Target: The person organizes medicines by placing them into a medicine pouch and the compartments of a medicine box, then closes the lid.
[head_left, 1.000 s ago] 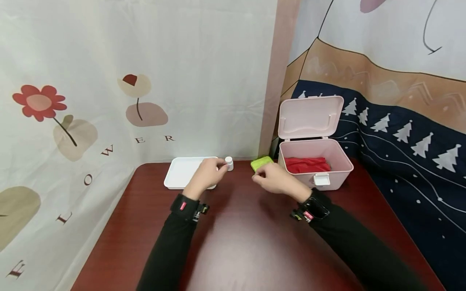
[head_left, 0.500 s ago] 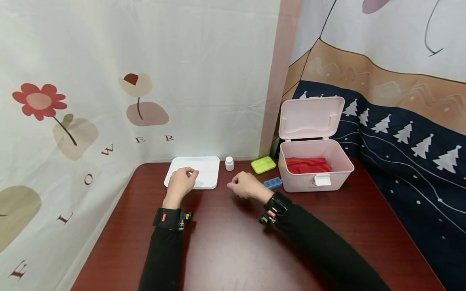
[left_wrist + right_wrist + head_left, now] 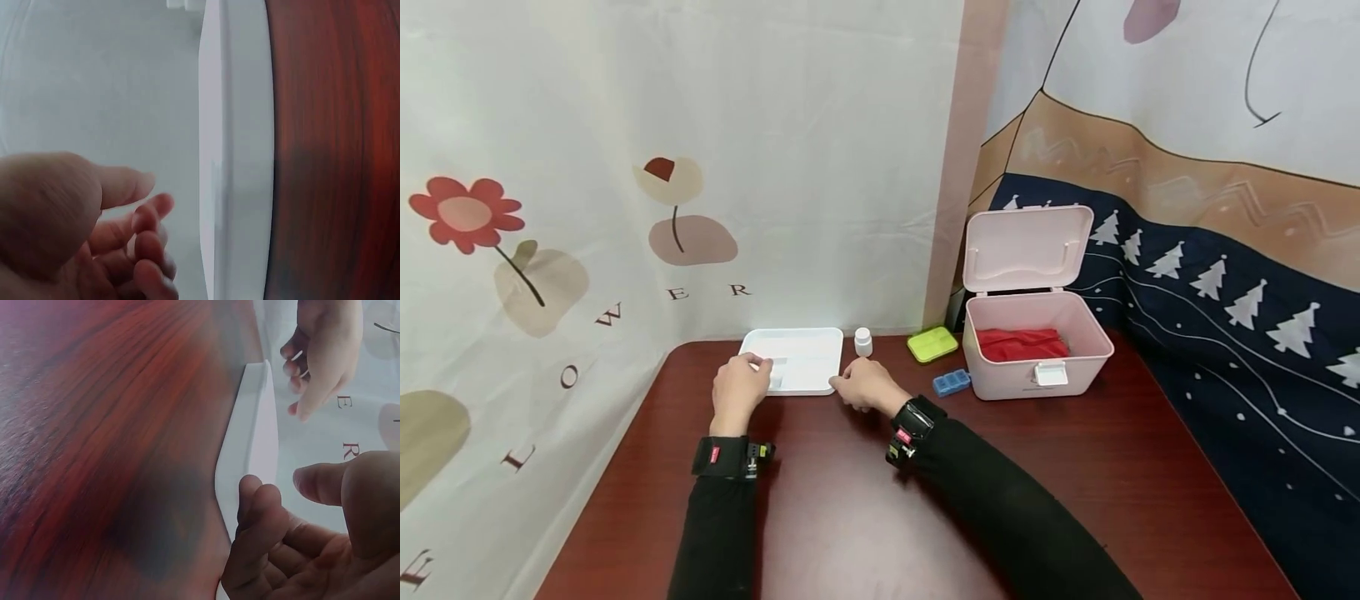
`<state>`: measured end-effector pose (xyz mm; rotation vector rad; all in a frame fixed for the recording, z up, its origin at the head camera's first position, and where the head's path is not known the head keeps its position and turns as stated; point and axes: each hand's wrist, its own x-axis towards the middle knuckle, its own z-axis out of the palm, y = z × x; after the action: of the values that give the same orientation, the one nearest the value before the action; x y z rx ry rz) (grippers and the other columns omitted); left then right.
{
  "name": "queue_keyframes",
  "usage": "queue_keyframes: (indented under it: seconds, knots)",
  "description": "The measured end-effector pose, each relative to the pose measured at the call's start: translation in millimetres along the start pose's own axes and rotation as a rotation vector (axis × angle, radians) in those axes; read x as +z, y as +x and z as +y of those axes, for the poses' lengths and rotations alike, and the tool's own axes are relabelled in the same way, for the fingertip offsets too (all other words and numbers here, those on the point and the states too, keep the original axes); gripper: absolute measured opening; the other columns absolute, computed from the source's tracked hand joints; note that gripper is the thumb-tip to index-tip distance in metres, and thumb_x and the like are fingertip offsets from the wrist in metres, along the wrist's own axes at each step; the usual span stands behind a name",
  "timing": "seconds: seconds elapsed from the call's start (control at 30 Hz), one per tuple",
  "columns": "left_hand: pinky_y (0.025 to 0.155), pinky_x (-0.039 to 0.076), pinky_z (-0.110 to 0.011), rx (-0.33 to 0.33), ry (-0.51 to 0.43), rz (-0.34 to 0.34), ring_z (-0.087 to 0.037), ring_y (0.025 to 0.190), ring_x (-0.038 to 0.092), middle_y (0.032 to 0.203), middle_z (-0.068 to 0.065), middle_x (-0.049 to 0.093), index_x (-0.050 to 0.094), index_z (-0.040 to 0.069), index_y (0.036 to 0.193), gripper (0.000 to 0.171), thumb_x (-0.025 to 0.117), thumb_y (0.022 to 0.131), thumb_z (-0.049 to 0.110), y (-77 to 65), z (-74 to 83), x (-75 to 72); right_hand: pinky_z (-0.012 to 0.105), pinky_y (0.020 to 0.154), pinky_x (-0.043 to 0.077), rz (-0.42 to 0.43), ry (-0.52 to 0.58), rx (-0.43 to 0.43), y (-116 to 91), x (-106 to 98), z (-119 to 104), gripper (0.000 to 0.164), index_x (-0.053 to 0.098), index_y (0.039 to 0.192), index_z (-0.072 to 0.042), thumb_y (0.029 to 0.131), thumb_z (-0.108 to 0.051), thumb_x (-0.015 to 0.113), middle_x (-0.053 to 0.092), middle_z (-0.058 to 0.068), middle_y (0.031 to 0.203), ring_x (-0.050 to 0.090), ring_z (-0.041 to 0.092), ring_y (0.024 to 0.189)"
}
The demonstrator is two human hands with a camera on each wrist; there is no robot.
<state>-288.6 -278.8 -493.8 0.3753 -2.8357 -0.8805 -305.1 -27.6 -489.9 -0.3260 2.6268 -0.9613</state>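
Observation:
A white rectangular tray (image 3: 820, 350) lies at the back left of the table, with a small pale item (image 3: 777, 375) in it. Over the tray's left front part is my left hand (image 3: 740, 390); its fingers are loosely curled and hold nothing, close above the tray floor in the left wrist view. My right hand (image 3: 867, 385) is at the tray's right front corner. In the right wrist view its thumb stands apart from the bent fingers (image 3: 256, 519), which overlap the tray's rim, and nothing is between them.
A small white bottle (image 3: 863, 342) stands right of the tray. Further right lie a lime-green case (image 3: 932, 344) and a small blue pill box (image 3: 952, 382). Beside them a pink box (image 3: 1011, 382) has its lid up and red cloth (image 3: 1022, 344) inside. Printed curtains (image 3: 820, 167) hang behind the table.
Both hands have moved left: the left from beside the bottle to over the tray's left part, the right from the green case to the tray's corner. The blue pill box has come into sight.

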Motion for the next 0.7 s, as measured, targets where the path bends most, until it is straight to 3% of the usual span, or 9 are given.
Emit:
queue_keyframes:
  seconds: [0.17, 0.3, 0.47, 0.7]
  knots:
    - [0.092, 0.054, -0.063, -0.123, -0.013, 0.055, -0.053, 0.115, 0.067, 0.134, -0.032, 0.071, 0.068, 0.000, 0.140, 0.048, 0.055, 0.110, 0.035, -3.0, -15.0, -11.0, 0.032, 0.058, 0.053, -0.002, -0.026, 0.022, 15, 8, 2, 0.055, 0.071, 0.065, -0.013, 0.109, -0.043, 0.060, 0.064, 0.000, 0.055, 0.066, 0.018, 0.052]
    - [0.106, 0.050, -0.069, -0.199, -0.013, 0.028, -0.058, 0.135, 0.058, 0.152, -0.034, 0.061, 0.059, -0.001, 0.152, 0.056, 0.053, 0.110, 0.035, -2.7, -26.3, -16.7, 0.036, 0.063, 0.059, -0.046, -0.048, -0.002, 25, 12, 5, 0.054, 0.073, 0.067, -0.012, 0.109, -0.041, 0.060, 0.070, 0.003, 0.059, 0.071, 0.020, 0.055]
    - [0.101, 0.052, -0.064, -0.192, -0.011, -0.009, -0.053, 0.128, 0.061, 0.144, -0.032, 0.065, 0.068, -0.001, 0.143, 0.050, 0.050, 0.111, 0.033, -0.8, -37.2, -16.8, 0.035, 0.061, 0.056, -0.036, -0.060, -0.018, 42, 25, 11, 0.054, 0.069, 0.066, -0.013, 0.109, -0.045, 0.060, 0.068, 0.003, 0.060, 0.069, 0.020, 0.055]
    - [0.097, 0.053, -0.061, -0.175, 0.008, -0.061, -0.050, 0.122, 0.062, 0.149, -0.035, 0.060, 0.063, -0.002, 0.150, 0.051, 0.048, 0.106, 0.019, -1.0, -40.8, -17.0, 0.033, 0.056, 0.051, 0.052, -0.026, 0.062, 19, 17, -8, 0.055, 0.064, 0.062, -0.011, 0.110, -0.039, 0.061, 0.060, 0.002, 0.050, 0.065, 0.021, 0.050]
